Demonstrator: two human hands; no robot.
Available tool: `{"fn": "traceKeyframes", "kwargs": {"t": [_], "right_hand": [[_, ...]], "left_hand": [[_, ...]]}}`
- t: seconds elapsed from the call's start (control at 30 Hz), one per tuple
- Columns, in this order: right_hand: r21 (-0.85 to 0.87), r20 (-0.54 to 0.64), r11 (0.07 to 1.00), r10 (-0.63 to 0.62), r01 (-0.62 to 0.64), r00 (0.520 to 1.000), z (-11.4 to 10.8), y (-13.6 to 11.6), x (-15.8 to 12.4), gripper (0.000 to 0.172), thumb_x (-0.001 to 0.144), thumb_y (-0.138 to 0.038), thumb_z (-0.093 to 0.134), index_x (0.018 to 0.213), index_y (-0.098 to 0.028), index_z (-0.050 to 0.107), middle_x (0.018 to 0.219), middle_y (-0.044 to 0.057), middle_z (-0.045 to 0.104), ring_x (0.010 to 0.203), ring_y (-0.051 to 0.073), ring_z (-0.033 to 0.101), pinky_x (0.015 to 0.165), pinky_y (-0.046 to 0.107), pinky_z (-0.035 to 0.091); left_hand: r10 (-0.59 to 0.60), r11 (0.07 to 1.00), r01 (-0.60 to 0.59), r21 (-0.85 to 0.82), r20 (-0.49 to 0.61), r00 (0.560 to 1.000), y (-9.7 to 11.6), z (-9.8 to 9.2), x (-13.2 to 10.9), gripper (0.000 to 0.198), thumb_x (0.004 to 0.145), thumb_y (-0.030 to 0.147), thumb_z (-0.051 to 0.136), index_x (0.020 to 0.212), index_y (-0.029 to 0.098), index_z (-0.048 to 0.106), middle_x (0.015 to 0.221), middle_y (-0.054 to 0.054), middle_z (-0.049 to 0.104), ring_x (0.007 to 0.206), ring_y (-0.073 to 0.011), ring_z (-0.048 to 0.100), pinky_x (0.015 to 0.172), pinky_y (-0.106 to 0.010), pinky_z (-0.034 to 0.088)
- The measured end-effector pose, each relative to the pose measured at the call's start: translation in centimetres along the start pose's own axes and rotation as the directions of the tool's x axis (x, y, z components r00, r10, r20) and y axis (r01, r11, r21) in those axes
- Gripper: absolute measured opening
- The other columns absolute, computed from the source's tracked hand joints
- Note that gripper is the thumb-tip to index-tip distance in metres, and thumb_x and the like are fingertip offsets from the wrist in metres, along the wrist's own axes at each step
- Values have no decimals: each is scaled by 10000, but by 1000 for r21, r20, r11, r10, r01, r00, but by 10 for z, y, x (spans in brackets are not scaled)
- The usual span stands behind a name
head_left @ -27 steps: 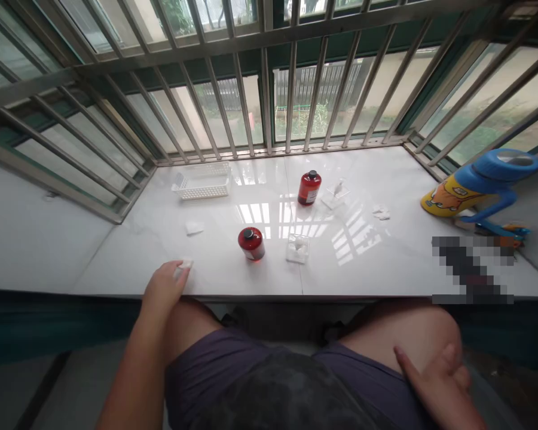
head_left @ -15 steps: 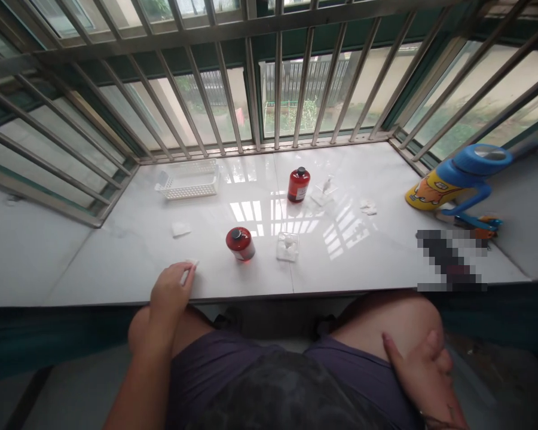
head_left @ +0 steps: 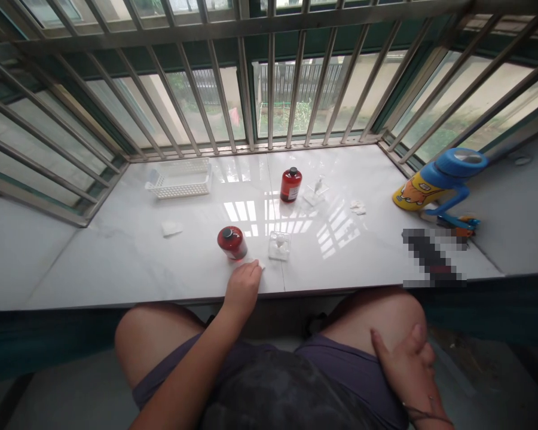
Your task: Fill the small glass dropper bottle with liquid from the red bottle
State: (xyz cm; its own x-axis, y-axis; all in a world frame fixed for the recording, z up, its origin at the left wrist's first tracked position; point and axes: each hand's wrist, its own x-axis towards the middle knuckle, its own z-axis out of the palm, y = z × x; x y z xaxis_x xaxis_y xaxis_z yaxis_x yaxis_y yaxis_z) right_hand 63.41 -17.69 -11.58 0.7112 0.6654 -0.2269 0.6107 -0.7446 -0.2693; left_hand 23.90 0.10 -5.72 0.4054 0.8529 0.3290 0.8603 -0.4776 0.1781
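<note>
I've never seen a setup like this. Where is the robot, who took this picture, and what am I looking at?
There's no robot here: these are a person's own bare hands. One camera, worn on the head, looks forward and down, so you see roughly what the person sees.

The left hand pinches a small white piece, perhaps tissue, above or on the white surface; I can't tell which. The right hand seems to hold nothing and rests on the right leg.

Near the left hand stands one red bottle; another red bottle stands farther back. You'll also see a white basket and a blue-and-yellow bottle. Behind it all are window bars.
</note>
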Motion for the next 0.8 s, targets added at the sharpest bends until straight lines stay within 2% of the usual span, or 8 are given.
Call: {"fn": "traceKeyframes", "kwargs": {"t": [0.3, 0.6, 0.8], "right_hand": [[2, -19, 1000, -5, 5, 1000, 0, -3, -1, 1304, 858, -956, 372, 1712, -14, 85, 1637, 413, 238, 1504, 624, 354, 1195, 708, 374], [-22, 22, 1000, -1, 2, 1000, 10, 12, 8, 1308, 855, -939, 428, 1719, -29, 58, 1638, 407, 230, 1534, 621, 317, 1191, 698, 391], [-12, -18, 1000, -25, 25, 1000, 14, 15, 9, 1303, 856, -947, 397, 1714, -21, 72, 1638, 419, 222, 1522, 625, 330, 1180, 709, 392]], "left_hand": [[12, 997, -9, -80, 43, 999, 6, 20, 32, 236, 1012, 73, 608, 1163, 193, 745, 1298, -120, 764, 1171, -280, 738, 1036, -436, 621], [20, 993, -11, -115, 79, 997, 28, 30, 58, 192, 1042, 127, 618, 1164, 177, 757, 1303, -138, 765, 1169, -293, 751, 1037, -454, 635], [54, 988, -37, -149, 113, 992, 47, 40, 74, 173, 1058, 147, 600, 1136, 185, 750, 1320, -129, 755, 1196, -271, 736, 1068, -428, 616]]}}
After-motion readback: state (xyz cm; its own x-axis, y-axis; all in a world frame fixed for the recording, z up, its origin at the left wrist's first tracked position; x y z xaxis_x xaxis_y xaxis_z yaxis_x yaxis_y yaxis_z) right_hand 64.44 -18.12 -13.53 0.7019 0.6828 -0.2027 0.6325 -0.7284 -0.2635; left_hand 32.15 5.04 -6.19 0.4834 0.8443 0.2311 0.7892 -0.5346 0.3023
